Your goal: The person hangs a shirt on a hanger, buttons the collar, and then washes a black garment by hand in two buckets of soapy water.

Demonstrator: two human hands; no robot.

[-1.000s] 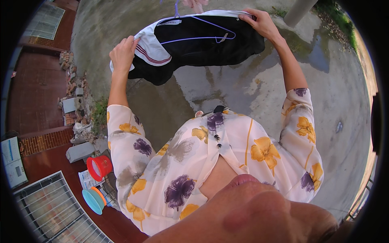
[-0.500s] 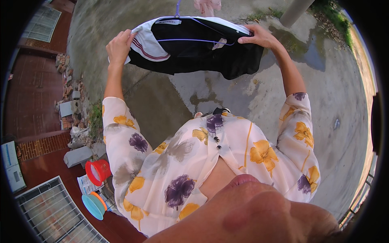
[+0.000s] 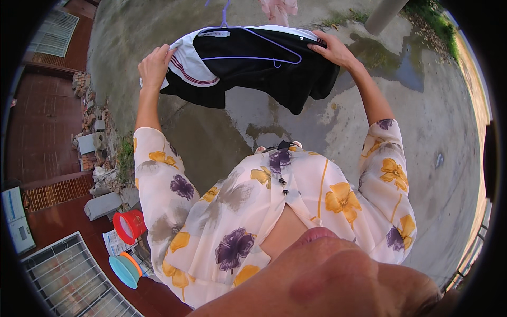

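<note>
A black and white shirt [image 3: 253, 74] with thin dark red stripes hangs on a purple hanger [image 3: 240, 58] in front of me. The hanger's hook and bar show through the shirt's wide neck opening. At the shirt's left shoulder my left hand [image 3: 153, 66] pinches the white cloth between thumb and fingers. My right hand [image 3: 332, 50] grips the other shoulder, its thumb over the black cloth. The shirt's lower part drops in loose folds away from me.
Beyond the shirt hangs a pink cloth [image 3: 278, 10]. A grey pole [image 3: 385, 16] stands at the far right beside a puddle [image 3: 404, 66]. Rubble and bricks [image 3: 87, 121] line the left, with a red bucket [image 3: 130, 226] and a light blue basin [image 3: 124, 272] nearer.
The shirt's lower folds have swung and hang lower in the middle. My right hand has shifted slightly to the left, and more of the hanger's right end shows.
</note>
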